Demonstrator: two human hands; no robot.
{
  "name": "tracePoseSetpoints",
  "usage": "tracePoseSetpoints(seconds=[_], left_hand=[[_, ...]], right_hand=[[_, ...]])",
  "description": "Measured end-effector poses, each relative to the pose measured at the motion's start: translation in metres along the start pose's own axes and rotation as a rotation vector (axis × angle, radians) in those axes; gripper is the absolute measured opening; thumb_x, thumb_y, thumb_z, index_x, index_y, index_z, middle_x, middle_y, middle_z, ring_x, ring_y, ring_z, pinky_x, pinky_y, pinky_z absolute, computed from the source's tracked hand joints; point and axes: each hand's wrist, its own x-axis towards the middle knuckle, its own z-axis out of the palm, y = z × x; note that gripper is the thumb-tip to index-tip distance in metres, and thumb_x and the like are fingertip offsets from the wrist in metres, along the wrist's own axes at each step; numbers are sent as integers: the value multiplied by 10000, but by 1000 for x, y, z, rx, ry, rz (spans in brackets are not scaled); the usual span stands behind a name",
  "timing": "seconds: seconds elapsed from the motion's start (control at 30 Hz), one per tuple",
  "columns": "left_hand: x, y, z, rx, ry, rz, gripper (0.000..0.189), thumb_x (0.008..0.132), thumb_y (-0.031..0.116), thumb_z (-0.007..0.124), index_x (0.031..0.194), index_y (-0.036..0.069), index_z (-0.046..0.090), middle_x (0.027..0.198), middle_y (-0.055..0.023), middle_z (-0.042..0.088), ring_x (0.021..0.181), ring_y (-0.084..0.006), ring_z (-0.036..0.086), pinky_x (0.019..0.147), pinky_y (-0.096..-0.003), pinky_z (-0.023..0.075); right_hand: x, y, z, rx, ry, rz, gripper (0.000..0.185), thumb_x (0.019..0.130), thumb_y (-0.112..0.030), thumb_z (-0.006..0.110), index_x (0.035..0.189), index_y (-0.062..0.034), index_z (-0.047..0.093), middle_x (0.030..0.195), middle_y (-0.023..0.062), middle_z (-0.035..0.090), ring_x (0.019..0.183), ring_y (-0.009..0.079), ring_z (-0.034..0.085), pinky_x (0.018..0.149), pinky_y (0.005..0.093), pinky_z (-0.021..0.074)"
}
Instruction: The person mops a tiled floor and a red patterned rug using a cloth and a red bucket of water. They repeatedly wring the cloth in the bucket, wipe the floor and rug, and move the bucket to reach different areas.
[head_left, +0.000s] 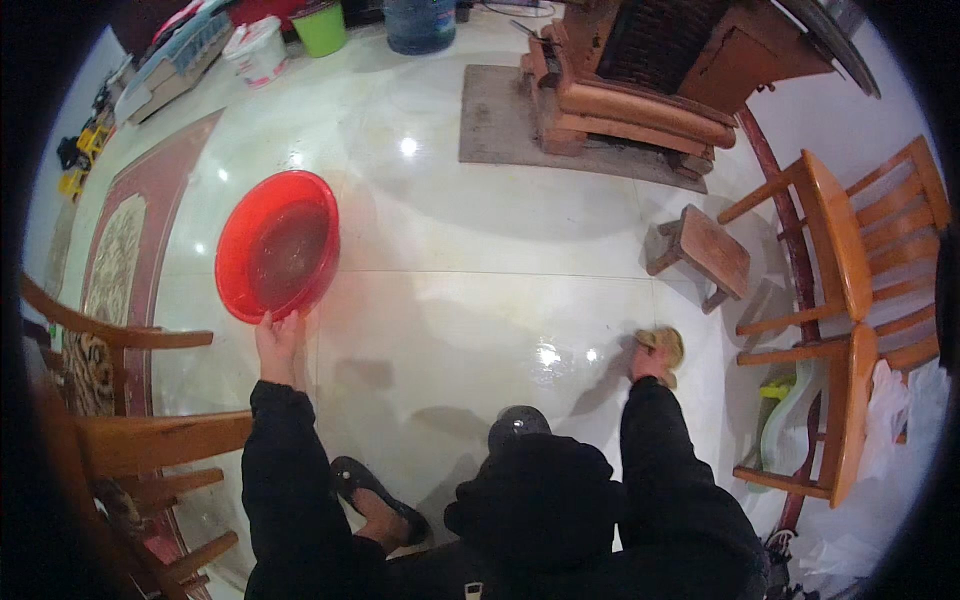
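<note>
My left hand (278, 346) grips the near rim of a red plastic basin (238, 247). Dark, murky water (292, 247) lies in the basin, which looks tilted. Over on the right, my right hand (649, 363) holds a yellowish-brown cloth (670, 346) against or just above the floor; the contact itself cannot be made out. Pale glossy floor tiles (465, 315) stretch between my two hands, with wet-looking glints of light on them.
A small wooden stool (716, 251) stands beyond my right hand, with wooden chairs (825, 240) along the right side. More wooden chair parts (165, 435) crowd the left. A heavy wooden furniture piece (637, 105) sits on a grey mat (495, 120). Farther off are a green bucket (321, 31) and a water jug (420, 26).
</note>
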Motion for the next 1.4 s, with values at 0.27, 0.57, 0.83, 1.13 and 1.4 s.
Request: tracePoseSetpoints(seconds=[0.27,0.57,0.83,1.13,1.4], left_hand=[[-35,-115,47,-33,181,-355,228,940,232,576,1141,133,533,926,-44,538,825,-248,570,744,-423,518],[-51,-73,219,-19,-246,-567,702,955,454,554,1521,180,242,1534,-120,314,1371,-314,354,1058,-505,369],[-27,-48,152,-293,360,-346,438,992,362,483,1341,99,475,1310,-128,526,1162,-306,563,934,-402,466],[16,-21,65,-486,597,-132,445,1055,278,281,1238,-88,457,1212,-245,556,1080,-372,583,1002,-457,496],[63,-1,63,-534,522,-88,429,1057,209,246,1303,-112,388,1322,-278,474,1235,-396,489,1093,-480,421]], right_hand=[[-144,-284,85,261,-304,-885,387,747,-52,623,1106,-188,672,1334,99,537,1117,389,502,990,449,409],[-107,-353,41,1347,-854,-349,384,897,-3,513,1276,-29,566,1216,82,621,1120,169,572,974,339,470],[124,-176,66,733,148,-288,477,908,-99,534,1380,-52,488,1358,197,492,1268,351,455,1074,421,360],[114,-338,188,188,49,-683,605,836,-186,618,1416,-137,454,1485,162,409,1385,350,350,1150,532,227],[-94,-501,177,672,-632,-945,412,775,20,531,1164,-83,618,1214,194,595,1182,408,501,1034,456,397]])
